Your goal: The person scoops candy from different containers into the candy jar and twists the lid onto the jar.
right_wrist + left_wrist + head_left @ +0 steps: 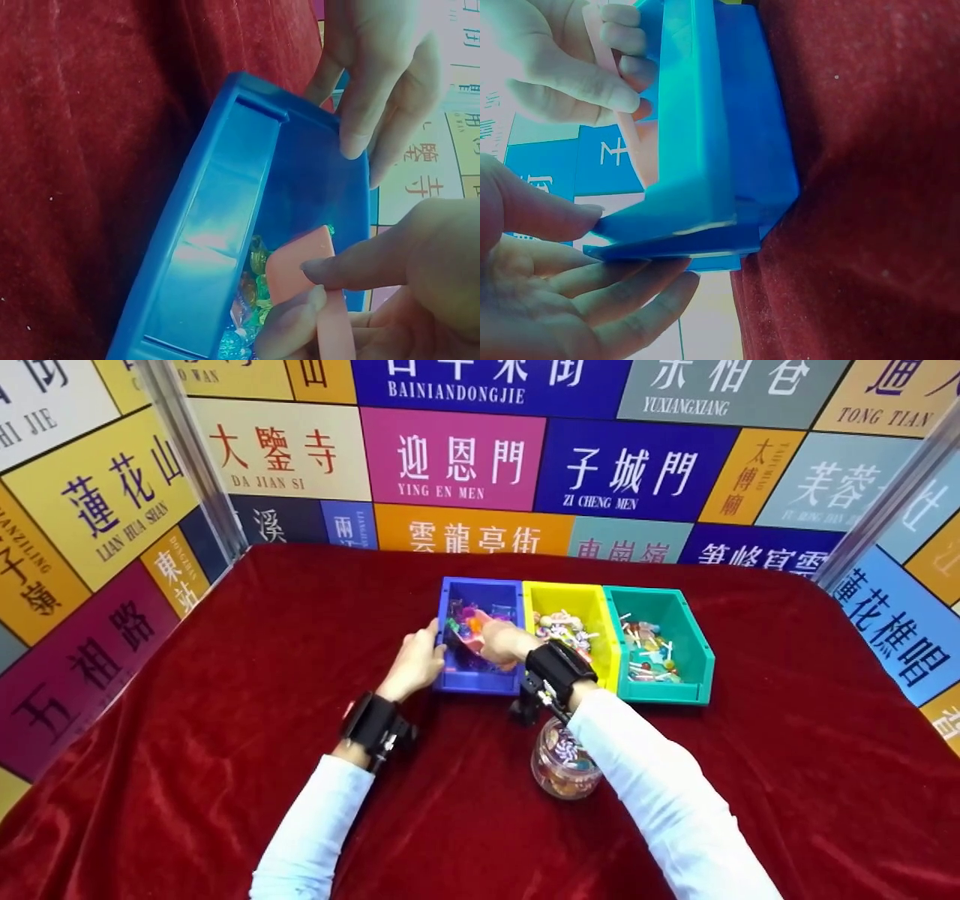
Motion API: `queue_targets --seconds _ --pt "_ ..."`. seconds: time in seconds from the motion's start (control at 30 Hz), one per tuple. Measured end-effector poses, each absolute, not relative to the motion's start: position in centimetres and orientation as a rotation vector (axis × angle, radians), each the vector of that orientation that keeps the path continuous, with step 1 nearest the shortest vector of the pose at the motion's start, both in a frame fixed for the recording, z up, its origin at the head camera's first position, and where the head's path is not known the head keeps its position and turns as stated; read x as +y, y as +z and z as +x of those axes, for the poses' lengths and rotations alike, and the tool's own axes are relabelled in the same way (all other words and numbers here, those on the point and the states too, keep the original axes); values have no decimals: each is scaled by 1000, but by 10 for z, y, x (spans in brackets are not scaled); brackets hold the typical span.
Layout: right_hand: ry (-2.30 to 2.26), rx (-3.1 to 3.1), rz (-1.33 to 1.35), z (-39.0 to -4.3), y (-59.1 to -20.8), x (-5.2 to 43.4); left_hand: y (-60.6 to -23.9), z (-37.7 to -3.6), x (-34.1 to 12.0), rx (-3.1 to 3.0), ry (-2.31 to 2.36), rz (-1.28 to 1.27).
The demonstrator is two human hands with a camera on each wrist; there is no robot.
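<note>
Where hands [507,643] meet — scoop [309,264] lengthwise, bin-bound

my head view is bright and evenly lit, colours saturated, with soft sheen on the red cloth [225,697] and mild bending at the edges. both wrist views are washed out near the backdrop, with a bluish cast. the left hand [547,300] sits close and soft, out of focus.
</note>
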State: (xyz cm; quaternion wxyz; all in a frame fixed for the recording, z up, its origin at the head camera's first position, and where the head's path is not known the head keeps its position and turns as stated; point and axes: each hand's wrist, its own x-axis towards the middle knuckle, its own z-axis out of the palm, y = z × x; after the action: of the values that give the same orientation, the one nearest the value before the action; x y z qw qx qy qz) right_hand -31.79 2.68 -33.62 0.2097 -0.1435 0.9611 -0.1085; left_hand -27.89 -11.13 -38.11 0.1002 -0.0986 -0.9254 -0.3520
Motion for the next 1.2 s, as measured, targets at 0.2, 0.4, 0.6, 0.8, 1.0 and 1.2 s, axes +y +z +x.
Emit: queue_targets --seconds 0.2,0.4,0.6,0.8,1.0,1.2 --pt "-367 2709 -389 -313 -337 30 -397 -290 -114 -2700 -1039 -326" --pt "-319 2791 -557 -349 -385 40 -388 -283 -113 -2712 -1079 -307" --pt "-225 2798 -608 -411 -448 52 -382 -277 -111 -2737 -1053 -294" --pt "-522 2680 -500 -376 -405 63 -380 -278 -110 -2747 -1069 -293" --pt "-807 2583 -536 -347 -375 79 -376 -277 -110 -2759 -1091 -274" --pt "-912 2557 -535 -293 -319 89 -373 -276 -109 -2734 -1094 -290"
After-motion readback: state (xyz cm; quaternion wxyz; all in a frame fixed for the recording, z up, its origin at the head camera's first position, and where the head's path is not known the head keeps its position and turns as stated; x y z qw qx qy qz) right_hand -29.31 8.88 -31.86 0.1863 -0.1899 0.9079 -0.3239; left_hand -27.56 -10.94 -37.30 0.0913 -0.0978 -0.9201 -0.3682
